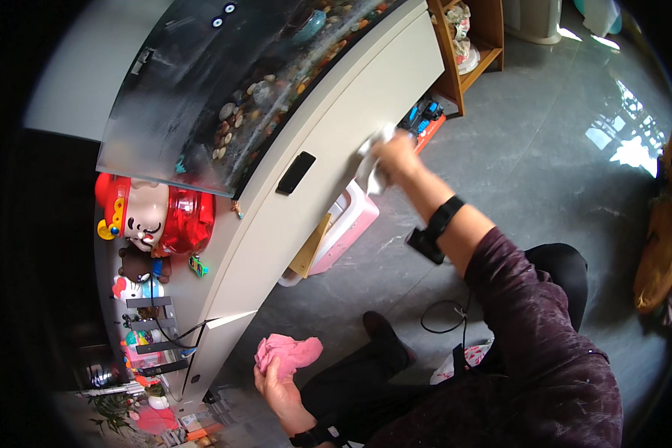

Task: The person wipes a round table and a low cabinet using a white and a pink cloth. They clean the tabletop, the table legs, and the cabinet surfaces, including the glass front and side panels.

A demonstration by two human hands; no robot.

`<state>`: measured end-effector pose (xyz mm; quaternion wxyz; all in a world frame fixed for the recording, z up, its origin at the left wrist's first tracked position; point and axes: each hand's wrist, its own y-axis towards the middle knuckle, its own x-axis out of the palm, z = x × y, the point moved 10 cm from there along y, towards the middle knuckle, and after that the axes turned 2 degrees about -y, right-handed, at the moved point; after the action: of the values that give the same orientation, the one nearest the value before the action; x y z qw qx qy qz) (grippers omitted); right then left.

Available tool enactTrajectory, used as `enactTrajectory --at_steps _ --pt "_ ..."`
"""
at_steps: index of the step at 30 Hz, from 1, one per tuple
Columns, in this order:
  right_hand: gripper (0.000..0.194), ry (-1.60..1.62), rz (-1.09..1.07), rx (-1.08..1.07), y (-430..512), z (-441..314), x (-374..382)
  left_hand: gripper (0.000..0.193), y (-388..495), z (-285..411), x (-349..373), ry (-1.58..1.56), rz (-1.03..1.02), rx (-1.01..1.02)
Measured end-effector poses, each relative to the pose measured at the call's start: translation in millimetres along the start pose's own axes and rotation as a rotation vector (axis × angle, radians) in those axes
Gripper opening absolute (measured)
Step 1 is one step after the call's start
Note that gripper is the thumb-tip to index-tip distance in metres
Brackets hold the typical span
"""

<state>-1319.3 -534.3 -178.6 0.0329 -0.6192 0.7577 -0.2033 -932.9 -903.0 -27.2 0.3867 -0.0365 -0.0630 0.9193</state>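
My right hand (396,157) is shut on a white cloth (374,178), pressed against the lower part of a white cabinet drawer front (364,84). Motion blurs this hand slightly. Lower in the picture, my left hand (280,392) grips a bunched pink cloth (288,354) above the floor, apart from the cabinet. The drawer front bears a black recessed handle (296,172). On top of the cabinet stands a glass fish tank (201,106) with pebbles along its bottom.
Under the drawer are a pink-and-white plastic bin (347,229) and a box with black-and-blue items (423,120). A red figurine jar (187,221), small toys and a router (151,333) crowd the cabinet top. A wooden shelf (453,89) stands beyond; a cable loop (425,313) hangs near my legs.
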Motion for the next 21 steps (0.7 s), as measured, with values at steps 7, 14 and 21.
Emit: enactTrajectory --at_steps 7,14,21 --pt "0.035 -0.191 0.492 -0.551 6 -122 -56 0.042 -4 4 1 -0.022 -0.014 0.014" --pt "0.036 -0.370 0.005 -0.692 -103 -50 86 0.043 0 -2 -8 0.012 0.024 -0.011" --pt "0.034 -0.065 0.349 -0.558 -26 -105 -17 0.043 -3 -6 -3 -0.026 -0.042 0.018"
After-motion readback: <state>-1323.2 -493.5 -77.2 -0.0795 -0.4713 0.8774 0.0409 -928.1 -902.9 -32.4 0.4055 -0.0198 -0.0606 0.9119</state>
